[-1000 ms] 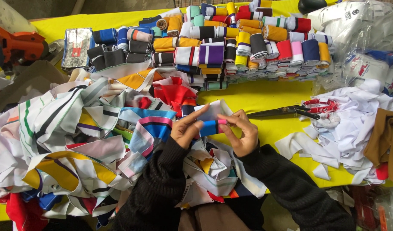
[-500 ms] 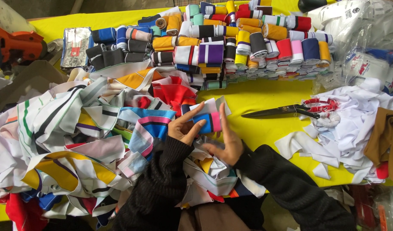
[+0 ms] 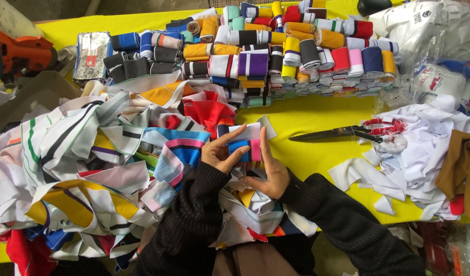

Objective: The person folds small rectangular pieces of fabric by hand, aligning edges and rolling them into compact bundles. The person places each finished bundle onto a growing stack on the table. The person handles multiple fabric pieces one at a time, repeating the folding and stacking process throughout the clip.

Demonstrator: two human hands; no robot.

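Observation:
My left hand (image 3: 220, 152) and my right hand (image 3: 269, 171) together hold a small rolled strip of knit fabric (image 3: 246, 143), white, blue and pink. The left fingers wrap its left side; the right palm stands flat against its right side with fingers upright. Both arms wear black sleeves. Under and around the hands lies a heap of loose striped fabric pieces (image 3: 92, 168) in white, yellow, blue and red. A red piece (image 3: 207, 110) sits just beyond the roll.
Several finished fabric rolls (image 3: 276, 56) in many colours are stacked at the back of the yellow table (image 3: 316, 120). Black scissors with red-wrapped handles (image 3: 347, 133) lie to the right. White scraps (image 3: 414, 158), a brown cloth (image 3: 462, 163), plastic bags (image 3: 434, 36), an orange tool (image 3: 20, 51).
The roll has stayed between my hands while the right hand turned from gripping it to pressing flat against its side, fingers pointing up. The left hand keeps its hold.

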